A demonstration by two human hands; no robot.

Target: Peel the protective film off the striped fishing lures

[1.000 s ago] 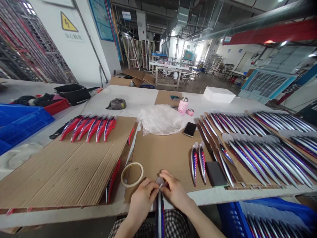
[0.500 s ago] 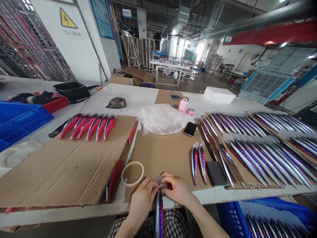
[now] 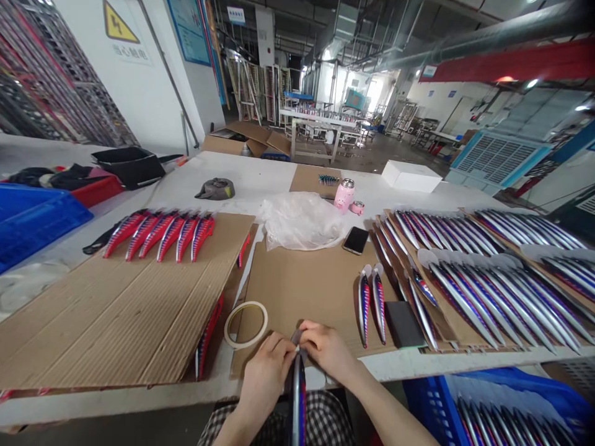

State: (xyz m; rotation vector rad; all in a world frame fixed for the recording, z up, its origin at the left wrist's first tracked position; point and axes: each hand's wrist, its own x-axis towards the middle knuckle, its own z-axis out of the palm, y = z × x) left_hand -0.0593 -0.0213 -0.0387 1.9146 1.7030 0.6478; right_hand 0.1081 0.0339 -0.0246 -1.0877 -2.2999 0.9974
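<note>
At the table's near edge both of my hands pinch the front end of a long fishing lure [image 3: 297, 402] with a silver side and blue-red stripes, which points toward my lap. My left hand [image 3: 267, 371] grips its tip from the left, fingers closed. My right hand [image 3: 328, 352] presses the tip from the right, fingers curled. A roll of pale tape [image 3: 246, 324] lies just left of my hands on brown cardboard [image 3: 302, 285]. Two finished lures [image 3: 372, 303] lie to the right, beside a dark sponge block [image 3: 405, 324].
Red lures [image 3: 158, 229] line a large cardboard sheet at left. Rows of silver-purple lures [image 3: 483, 272] cover cardboard at right. A plastic bag [image 3: 302, 220], phone [image 3: 356, 240], pink bottle [image 3: 344, 195], white box [image 3: 411, 176] and blue crates [image 3: 32, 217] stand around.
My hands stay on the lure's tip, with only small finger shifts. The view has drifted slightly.
</note>
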